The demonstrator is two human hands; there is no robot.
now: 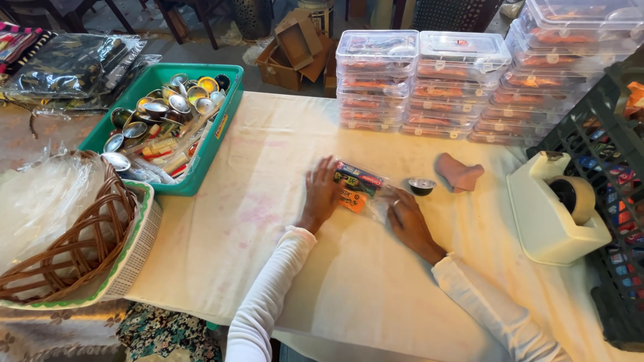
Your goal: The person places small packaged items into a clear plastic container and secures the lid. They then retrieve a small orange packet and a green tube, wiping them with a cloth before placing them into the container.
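Observation:
My left hand (pixel 320 193) lies flat on the cream tablecloth (pixel 268 221), fingers pressing the left end of a small clear plastic packet (pixel 359 186) with orange and dark items inside. On the packet's right end rests my right hand (pixel 406 220), also flat, a ring on one finger. Both hands wear long white sleeves. A small dark metal cup (pixel 422 186) sits just right of the packet, and a pinkish-brown clay piece (pixel 458 172) lies beyond it.
A green tray (pixel 221 127) of small metal cups and packets stands at the back left, with a wicker basket (pixel 80 234) nearer. Stacks of clear lidded boxes (pixel 443 87) line the back. A cream tape dispenser (pixel 553 208) and a dark crate (pixel 614 167) are at the right.

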